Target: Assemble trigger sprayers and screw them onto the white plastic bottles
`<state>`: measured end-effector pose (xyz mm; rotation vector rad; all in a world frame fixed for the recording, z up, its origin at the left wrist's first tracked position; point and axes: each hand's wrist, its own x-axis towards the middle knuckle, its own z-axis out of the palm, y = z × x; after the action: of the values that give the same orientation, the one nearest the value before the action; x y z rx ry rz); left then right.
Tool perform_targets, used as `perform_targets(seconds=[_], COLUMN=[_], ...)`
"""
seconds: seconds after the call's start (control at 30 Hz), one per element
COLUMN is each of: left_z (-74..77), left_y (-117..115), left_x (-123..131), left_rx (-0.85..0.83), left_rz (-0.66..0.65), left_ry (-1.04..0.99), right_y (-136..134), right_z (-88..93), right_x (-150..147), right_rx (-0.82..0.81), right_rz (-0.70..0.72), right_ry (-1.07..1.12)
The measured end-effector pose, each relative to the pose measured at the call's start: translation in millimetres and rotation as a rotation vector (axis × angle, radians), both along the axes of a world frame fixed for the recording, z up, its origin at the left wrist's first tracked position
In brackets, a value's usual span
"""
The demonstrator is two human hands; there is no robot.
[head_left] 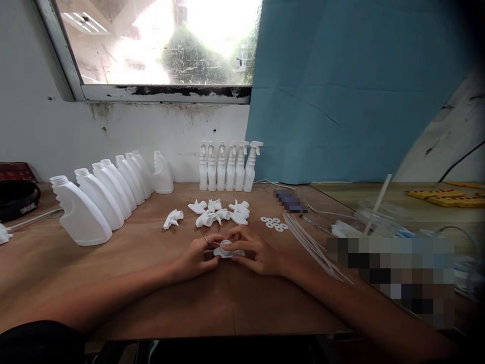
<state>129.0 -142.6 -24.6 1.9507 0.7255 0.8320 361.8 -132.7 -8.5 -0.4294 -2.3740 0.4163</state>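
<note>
Between my two hands, low over the brown table, is a white trigger spray head (226, 247) with its round collar facing up. My left hand (200, 257) pinches its left end; a ring shows on one finger. On the other end, my right hand (259, 252) grips with thumb below and fingers near the collar. Just beyond my hands lies a loose group of white spray heads (217, 215), with a single spray head (173, 219) to their left. White ring gaskets (274, 223) and thin white dip tubes (312, 247) lie to the right.
Open-necked white bottles (85, 212) stand in a slanting row on the left. Several bottles with spray heads fitted (227, 172) stand by the wall. A phone (291, 201), a pen-like tool (316, 223) and a plastic cup with a straw (379, 212) are on the right.
</note>
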Motion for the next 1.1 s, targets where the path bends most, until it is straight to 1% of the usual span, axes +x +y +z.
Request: perform_targets(seconds=[0.13, 0.27, 0.33, 0.47, 0.57, 0.67, 0.77, 0.93, 1.03, 1.1], left_z=[1.2, -0.9, -2.4, -3.1, -3.0, -3.3, -2.3, -0.2, -2.5, -4.5], left_y=[0, 1, 1, 2, 4, 6, 7, 6, 4, 3], left_x=[1, 0, -2, -7, -8, -7, -6, -4, -4, -4], left_rx=[-0.005, 0.043, 0.130, 0.367, 0.502, 0.570, 0.613, 0.660, 0.621, 0.579], left_rz=[0.011, 0.027, 0.052, 0.082, 0.073, 0.066, 0.068, 0.071, 0.117, 0.158], left_ry=[0.021, 0.021, 0.087, 0.308, 0.344, 0.349, 0.357, 0.351, 0.382, 0.400], right_y=[4, 10, 11, 9, 8, 7, 5, 3, 5, 10], right_z=[-4.8, -10.0, -10.6, -10.0, -10.0, -9.1, -7.1, -5.9, -4.9, -1.6], right_x=[0, 0, 1, 1, -3, -6, -6, -5, -3, 2], right_rx=[-0.090, -0.078, -0.039, 0.050, 0.055, 0.037, 0.030, 0.079, 0.110, 0.111], right_rz=[0.004, -0.023, -0.042, -0.064, -0.067, -0.052, -0.050, -0.076, -0.050, -0.075], right_ry=[0.001, 0.040, 0.025, -0.055, -0.083, -0.092, -0.100, -0.099, -0.101, -0.065])
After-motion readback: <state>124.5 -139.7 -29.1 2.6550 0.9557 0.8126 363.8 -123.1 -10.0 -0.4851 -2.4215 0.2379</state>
